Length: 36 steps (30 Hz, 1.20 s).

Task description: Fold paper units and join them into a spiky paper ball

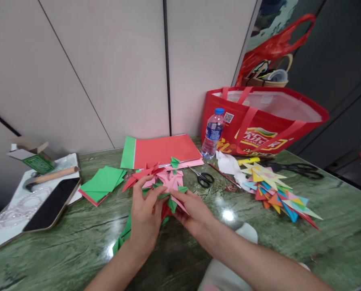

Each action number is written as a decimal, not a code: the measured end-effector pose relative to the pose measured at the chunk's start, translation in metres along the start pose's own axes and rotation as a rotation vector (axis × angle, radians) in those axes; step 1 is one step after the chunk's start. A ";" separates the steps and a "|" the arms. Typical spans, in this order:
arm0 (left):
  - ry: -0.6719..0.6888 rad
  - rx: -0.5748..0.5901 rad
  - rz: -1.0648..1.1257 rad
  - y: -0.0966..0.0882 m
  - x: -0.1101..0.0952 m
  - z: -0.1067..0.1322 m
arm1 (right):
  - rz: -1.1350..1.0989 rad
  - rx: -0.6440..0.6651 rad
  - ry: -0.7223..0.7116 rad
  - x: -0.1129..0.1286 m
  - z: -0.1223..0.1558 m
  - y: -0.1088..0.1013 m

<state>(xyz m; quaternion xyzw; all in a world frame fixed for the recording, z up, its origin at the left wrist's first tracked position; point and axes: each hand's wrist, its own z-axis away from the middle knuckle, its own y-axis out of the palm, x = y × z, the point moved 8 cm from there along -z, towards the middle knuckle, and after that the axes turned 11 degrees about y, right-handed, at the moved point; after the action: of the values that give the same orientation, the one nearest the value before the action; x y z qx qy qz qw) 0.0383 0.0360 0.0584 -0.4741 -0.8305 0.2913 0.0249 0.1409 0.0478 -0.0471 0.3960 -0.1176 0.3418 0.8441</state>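
My left hand and my right hand meet over the green marble table, both pinching a folded paper piece of pink, red and green. The fingers of each hand are closed on its edges. Just beyond the hands lies a heap of folded pink, red and green paper shapes. More green paper pokes out under my left wrist.
A stack of green squares lies left, red and green sheets behind. Small scissors, a water bottle, a red bag, multicoloured folded pieces, large scissors. A phone and hammer sit far left.
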 end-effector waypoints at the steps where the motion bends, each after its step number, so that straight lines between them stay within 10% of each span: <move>1: -0.002 -0.004 -0.013 -0.001 0.000 -0.001 | 0.013 -0.002 -0.010 0.001 0.001 0.000; 15: 0.025 -0.038 0.026 -0.002 0.002 0.001 | 0.142 0.126 -0.415 0.026 0.010 0.017; 36: 0.062 -0.070 -0.051 -0.013 0.004 -0.002 | 0.529 0.283 -0.525 0.038 0.023 0.035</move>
<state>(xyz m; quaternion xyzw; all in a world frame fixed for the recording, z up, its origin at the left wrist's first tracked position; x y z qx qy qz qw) 0.0267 0.0350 0.0657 -0.4620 -0.8509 0.2465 0.0412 0.1472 0.0649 0.0062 0.5384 -0.3791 0.4473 0.6053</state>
